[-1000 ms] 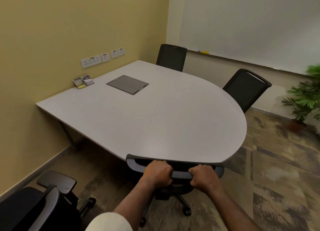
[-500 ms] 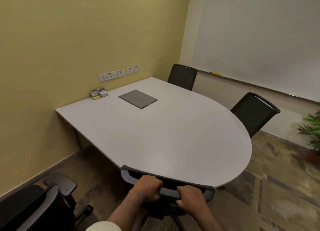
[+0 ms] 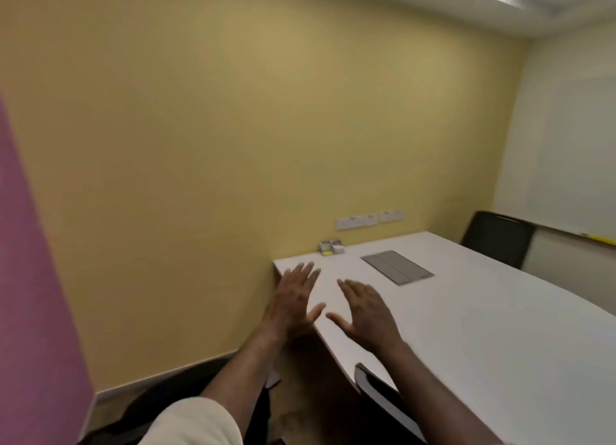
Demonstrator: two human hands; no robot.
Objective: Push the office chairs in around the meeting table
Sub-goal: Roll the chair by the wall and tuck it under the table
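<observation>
Near chair (image 3: 383, 398) tucked under table (image 3: 500, 328); far chair (image 3: 496, 238) behind

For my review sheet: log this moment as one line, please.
hands: left open, right open, both raised, holding nothing | near chair: backrest at table edge, ungripped | far chair: at table

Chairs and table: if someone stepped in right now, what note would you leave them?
Left hand and right hand: both open, fingers spread, raised over the table, holding nothing.
Near chair: backrest at the table edge, seems pushed in.
Far chair: at the table's far side.
Another dark chair sits low at the left, away from the table; likely the next one to push in.
</observation>
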